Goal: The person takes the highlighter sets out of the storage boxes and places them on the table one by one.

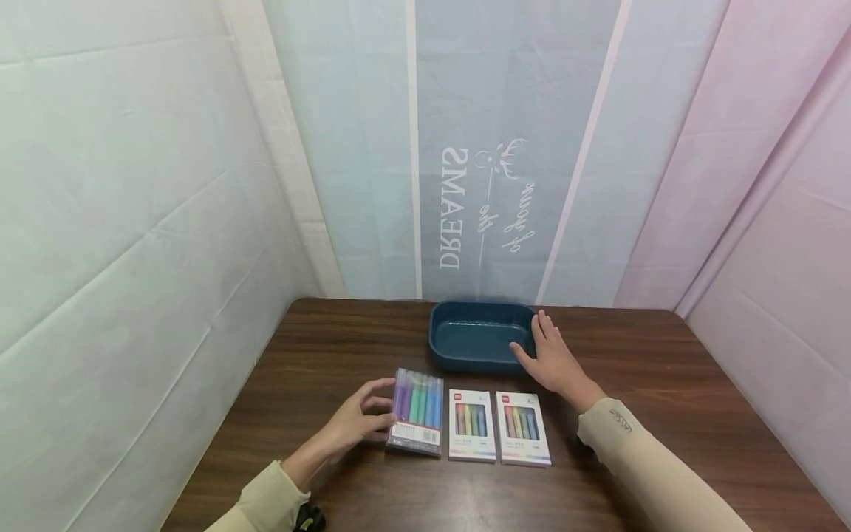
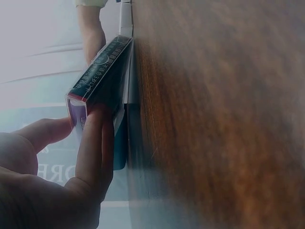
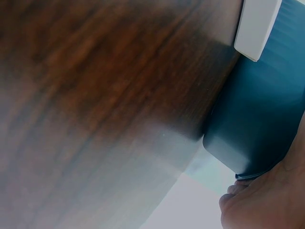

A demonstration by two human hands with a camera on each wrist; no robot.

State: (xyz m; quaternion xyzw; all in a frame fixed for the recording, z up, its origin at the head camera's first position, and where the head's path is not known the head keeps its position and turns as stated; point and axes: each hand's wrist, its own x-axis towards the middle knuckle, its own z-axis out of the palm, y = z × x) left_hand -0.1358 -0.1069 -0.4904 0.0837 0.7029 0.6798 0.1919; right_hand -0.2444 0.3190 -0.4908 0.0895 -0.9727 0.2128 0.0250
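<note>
Clear pen pack (image 1: 416,411): transparent case of coloured pens in purple, green and blue, lying on the wooden table (image 1: 665,399) at the left end of a row of 3 packs. Left hand (image 1: 362,418) grasps its left edge, thumb and fingers curled round the case; the left wrist view shows the fingers (image 2: 95,143) pressed on its end face.

2 white carded pen packs: middle pack (image 1: 472,425) just beside the clear one, right pack (image 1: 522,428) just beside that, both flat on the table.

Blue tray (image 1: 480,336): dark teal, oblong, rounded corners, behind the row near the table's far edge. Right hand (image 1: 553,358) rests flat against its right end, fingers straight, thumb on the near rim.

Backdrop (image 1: 465,148): pastel striped sheet with mirrored white lettering.
</note>
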